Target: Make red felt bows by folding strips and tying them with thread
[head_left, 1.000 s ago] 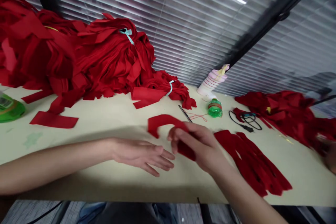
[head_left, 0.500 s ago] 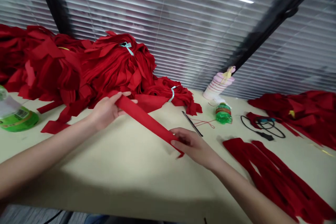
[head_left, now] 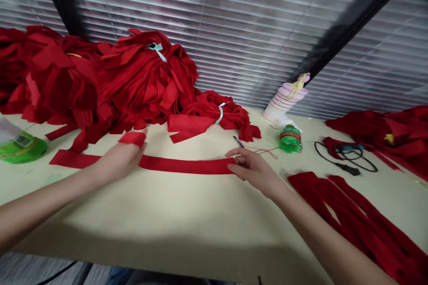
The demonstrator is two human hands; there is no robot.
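A red fabric strip [head_left: 187,164] stretches almost level between my two hands, just above or on the table. My left hand [head_left: 122,160] is closed around its left part, and a short end folds up over the back of the fingers, which are partly hidden and a little blurred. At the strip's right end, my right hand [head_left: 250,167] pinches the cloth between thumb and fingers. Just behind that hand lies a thin dark pen-like tool [head_left: 238,141], partly covered, with a red cord [head_left: 267,152] beside it.
Bundles of red strips [head_left: 140,75] are heaped at the back left. A green-labelled bottle [head_left: 23,147] stands at the left edge. To the right are a pink-and-white roll [head_left: 284,100], a green plastic bottle piece [head_left: 290,139], a black cable [head_left: 347,167] and loose red strips [head_left: 354,218].
My left hand has come down and turned over, folding the strip's end across it. The strip has gone from slanting to nearly level, and my right hand has risen slightly.
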